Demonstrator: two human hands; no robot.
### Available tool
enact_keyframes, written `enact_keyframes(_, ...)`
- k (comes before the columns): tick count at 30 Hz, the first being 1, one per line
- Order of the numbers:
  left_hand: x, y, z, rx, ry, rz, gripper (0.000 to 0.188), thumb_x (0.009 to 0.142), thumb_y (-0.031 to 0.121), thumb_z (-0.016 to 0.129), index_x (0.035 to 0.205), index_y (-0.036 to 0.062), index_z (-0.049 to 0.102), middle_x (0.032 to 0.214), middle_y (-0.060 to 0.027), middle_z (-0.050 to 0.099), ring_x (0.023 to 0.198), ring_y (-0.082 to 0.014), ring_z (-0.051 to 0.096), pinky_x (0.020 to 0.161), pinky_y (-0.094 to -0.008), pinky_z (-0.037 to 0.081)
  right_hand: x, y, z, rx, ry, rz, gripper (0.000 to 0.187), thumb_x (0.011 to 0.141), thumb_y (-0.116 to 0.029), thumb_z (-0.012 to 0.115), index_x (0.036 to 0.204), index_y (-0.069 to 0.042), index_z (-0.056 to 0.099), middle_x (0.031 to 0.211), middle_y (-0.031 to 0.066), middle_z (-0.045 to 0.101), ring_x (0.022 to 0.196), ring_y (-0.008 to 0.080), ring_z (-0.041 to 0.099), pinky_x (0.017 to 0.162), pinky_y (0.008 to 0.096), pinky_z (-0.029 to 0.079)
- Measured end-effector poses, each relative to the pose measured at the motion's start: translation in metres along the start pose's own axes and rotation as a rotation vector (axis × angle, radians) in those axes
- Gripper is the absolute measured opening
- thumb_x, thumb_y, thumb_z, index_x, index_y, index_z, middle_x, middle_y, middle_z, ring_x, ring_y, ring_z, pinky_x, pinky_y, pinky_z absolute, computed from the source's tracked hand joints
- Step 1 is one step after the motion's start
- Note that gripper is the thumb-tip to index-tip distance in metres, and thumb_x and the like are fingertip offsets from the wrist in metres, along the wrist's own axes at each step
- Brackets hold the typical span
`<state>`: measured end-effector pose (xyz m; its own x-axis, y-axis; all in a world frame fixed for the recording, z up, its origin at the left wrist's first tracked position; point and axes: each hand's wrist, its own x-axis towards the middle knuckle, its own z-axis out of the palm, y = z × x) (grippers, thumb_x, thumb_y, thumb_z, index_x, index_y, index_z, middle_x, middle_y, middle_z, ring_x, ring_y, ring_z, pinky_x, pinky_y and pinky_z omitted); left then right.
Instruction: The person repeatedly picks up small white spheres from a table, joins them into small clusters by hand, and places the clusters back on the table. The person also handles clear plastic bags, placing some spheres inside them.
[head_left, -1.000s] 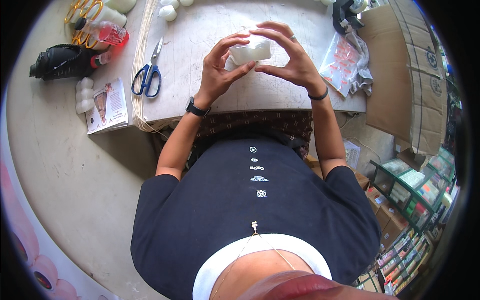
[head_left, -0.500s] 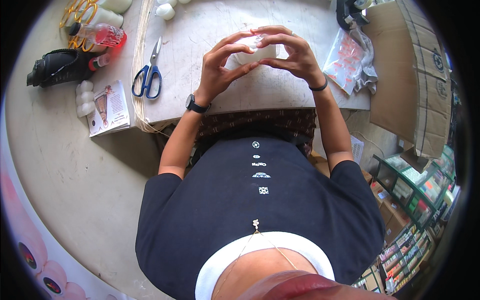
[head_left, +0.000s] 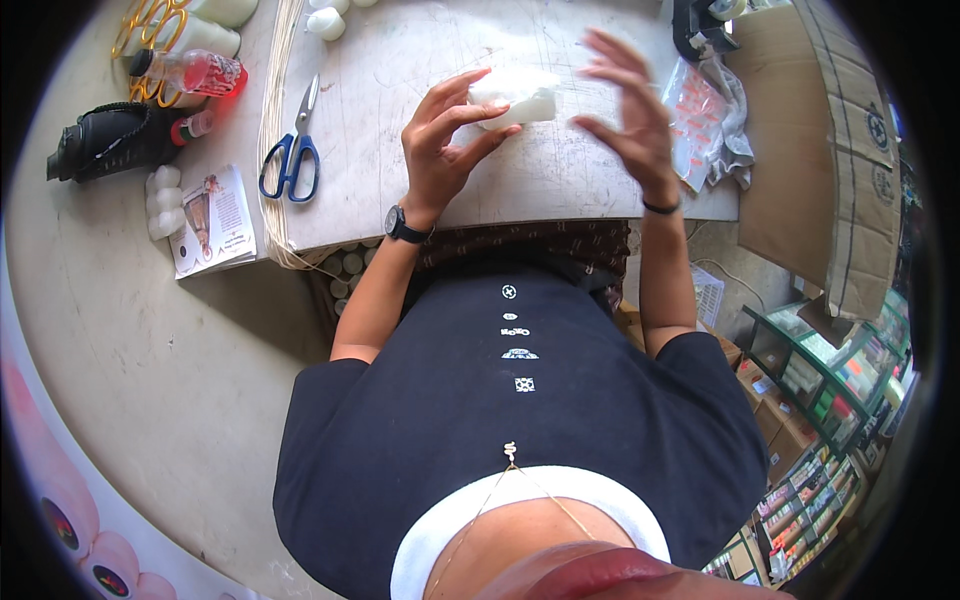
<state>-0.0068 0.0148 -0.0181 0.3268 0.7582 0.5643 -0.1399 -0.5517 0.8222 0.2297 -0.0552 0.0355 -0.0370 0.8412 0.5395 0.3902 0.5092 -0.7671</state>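
A white waxy block (head_left: 535, 104) with a glossy, partly see-through top is on the table in front of me. My left hand (head_left: 443, 140) grips its left end, thumb and fingers bent around the edge. To the right of the block my right hand (head_left: 630, 115) is raised, smeared by motion, its fingers apart and nothing in them. A gap separates that hand from the block. Blue-handled scissors (head_left: 294, 155) lie left of my left hand, on a bundle of pale cord (head_left: 280, 110).
Left are a black bottle (head_left: 110, 142), a red-liquid bottle (head_left: 205, 72), a white bubble-shaped candle (head_left: 165, 203) and printed leaflets (head_left: 222, 220). Small white candles (head_left: 326, 24) lie at the far edge. Right stand a plastic bag with orange print (head_left: 692, 115), a tape dispenser (head_left: 690, 28) and a cardboard box (head_left: 785, 130).
My right hand has come off the white block and swung to the right, its fingers opening. My left hand stays at the block's left end, and more of the block shows.
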Motion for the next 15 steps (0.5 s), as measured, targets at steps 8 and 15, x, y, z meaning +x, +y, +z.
enact_keyframes(8,0.002,-0.004,0.0,-0.003,-0.006,0.019,0.032,0.072,0.014,0.092,0.101,0.0129,0.079,0.125,-0.0144,0.068,0.11,-0.0253,0.069,0.083,-0.0335,0.061,-0.029,0.086,-0.161,-0.303,0.744,0.681,0.04,0.103,-0.035,0.063,0.125,-0.003,0.068,0.111,0.0039,0.071,0.1,0.0123,0.064,0.089,0.0298,0.05)
enact_keyframes(15,0.003,0.003,0.0,0.039,-0.018,0.017,0.031,0.073,0.011,0.091,0.099,0.0084,0.076,0.127,-0.0151,0.066,0.098,-0.0198,0.069,0.08,-0.0323,0.061,0.001,0.124,-0.203,0.067,0.779,0.838,0.029,0.096,-0.035,0.072,0.106,-0.009,0.077,0.099,-0.0018,0.074,0.089,0.0086,0.062,0.082,0.0293,0.048)
